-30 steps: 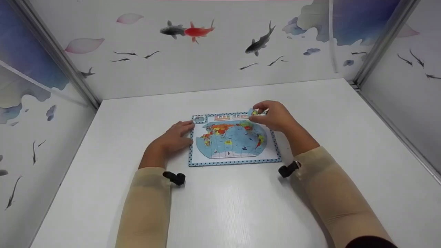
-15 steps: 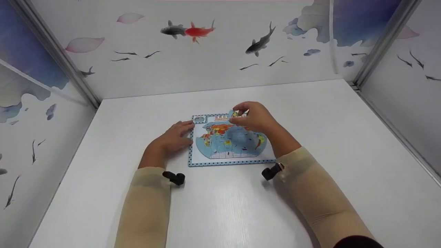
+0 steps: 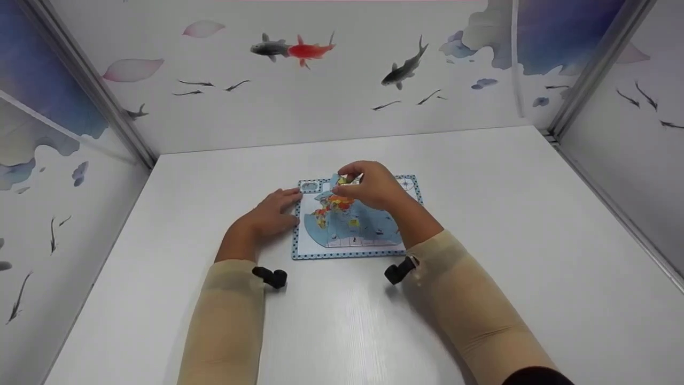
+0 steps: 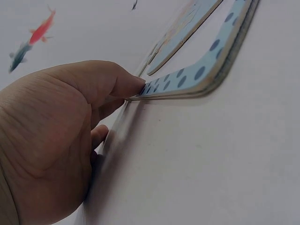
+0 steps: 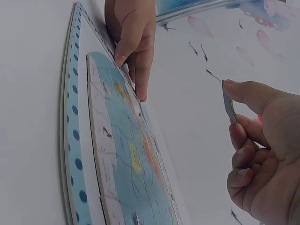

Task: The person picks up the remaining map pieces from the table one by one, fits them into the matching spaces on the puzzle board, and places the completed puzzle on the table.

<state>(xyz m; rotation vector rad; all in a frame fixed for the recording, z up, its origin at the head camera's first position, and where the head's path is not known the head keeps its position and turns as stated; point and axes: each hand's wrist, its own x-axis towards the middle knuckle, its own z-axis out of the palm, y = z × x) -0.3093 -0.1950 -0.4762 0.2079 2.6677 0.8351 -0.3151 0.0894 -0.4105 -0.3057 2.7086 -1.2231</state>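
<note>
A map puzzle board (image 3: pixel 342 255) with a blue dotted border lies flat on the white table. Its oval world map (image 3: pixel 331 230) is made of interlocking pieces. Between the thumb and a finger, my right hand (image 3: pixel 377 184) pinches a puzzle piece (image 5: pixel 228 104) with a thin edge, raised above the board's upper part. That hand and forearm cover the map's right side in the head view. At the board's left edge rests my left hand (image 3: pixel 267 214), fingers extended; in the left wrist view its thumb (image 4: pixel 129 84) touches the dotted border (image 4: pixel 176 79).
The white table (image 3: pixel 331 315) extends around the board on all sides. Upright panels printed with fish (image 3: pixel 310 51) and petals enclose its back and sides. A black wrist camera (image 3: pixel 271 277) sits on the left sleeve, another black camera (image 3: pixel 399 270) on the right sleeve.
My right hand has moved left across the board's top with the piece, from the upper right corner toward the upper left part. My left hand has stayed at the left edge.
</note>
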